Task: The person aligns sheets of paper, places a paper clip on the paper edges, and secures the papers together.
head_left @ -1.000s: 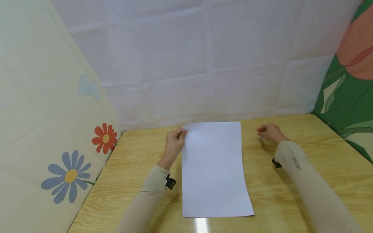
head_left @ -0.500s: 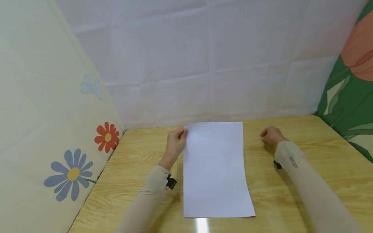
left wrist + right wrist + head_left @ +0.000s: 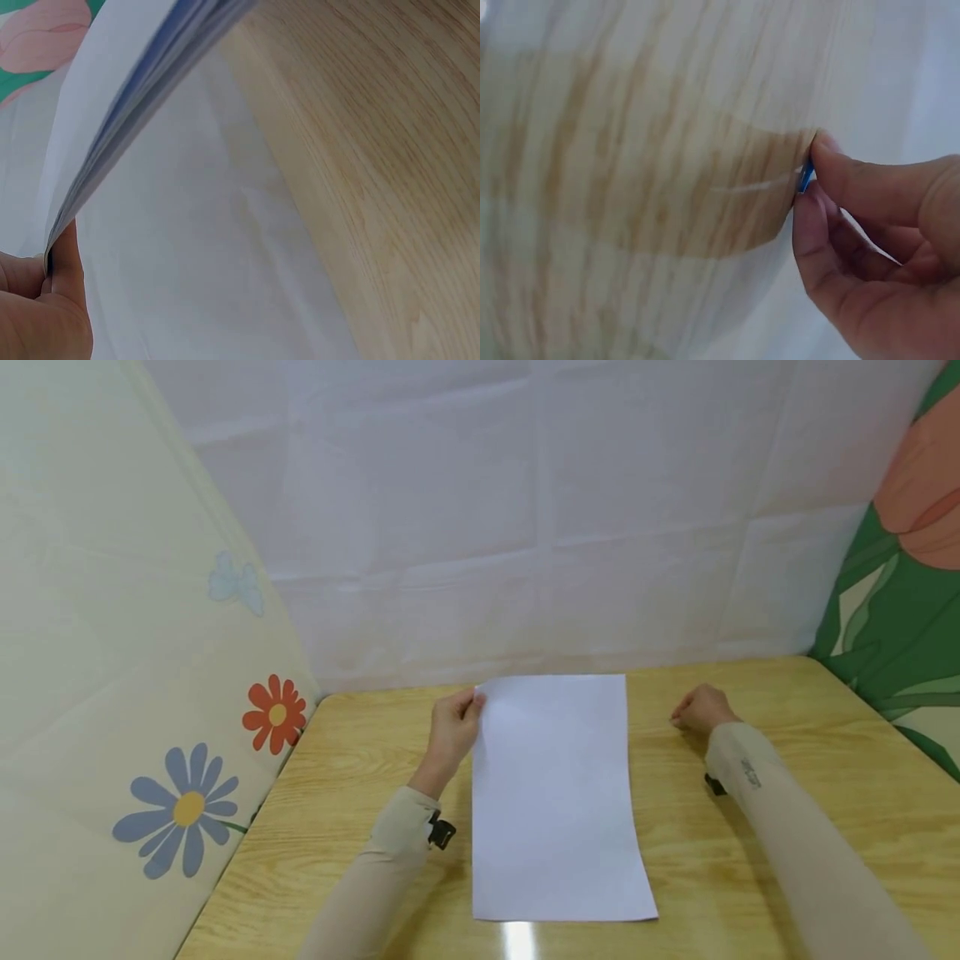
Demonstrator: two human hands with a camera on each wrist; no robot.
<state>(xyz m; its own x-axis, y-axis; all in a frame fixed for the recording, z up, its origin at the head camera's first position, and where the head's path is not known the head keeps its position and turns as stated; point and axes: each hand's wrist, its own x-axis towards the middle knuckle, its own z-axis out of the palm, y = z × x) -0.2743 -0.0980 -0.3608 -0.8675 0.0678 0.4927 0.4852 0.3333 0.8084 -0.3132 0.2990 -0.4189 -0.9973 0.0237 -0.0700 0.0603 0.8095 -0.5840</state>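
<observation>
In the head view a stack of white paper sheets (image 3: 555,802) is held up at its far left corner. My left hand (image 3: 452,725) pinches that corner between thumb and fingers. The left wrist view shows several sheet edges together, with the fingers (image 3: 66,274) gripping one end of the stack (image 3: 97,112). Well to the right of the paper is my right hand (image 3: 702,708), low over the table. Its thumb and fingertip pinch a small shiny blue piece (image 3: 805,177) in the right wrist view. Most of that piece is hidden, so its kind cannot be told.
The wooden table (image 3: 360,760) runs back to a creased white cloth (image 3: 450,527). A flower-printed panel (image 3: 67,610) stands on the left, and a green and pink one (image 3: 930,602) on the right. A bright reflection lies near the front, below the paper.
My right hand has drawn slightly rightward, and the small piece seen under its fingertips a second ago is now hidden in the head view. The left hand keeps its pinch on the paper.
</observation>
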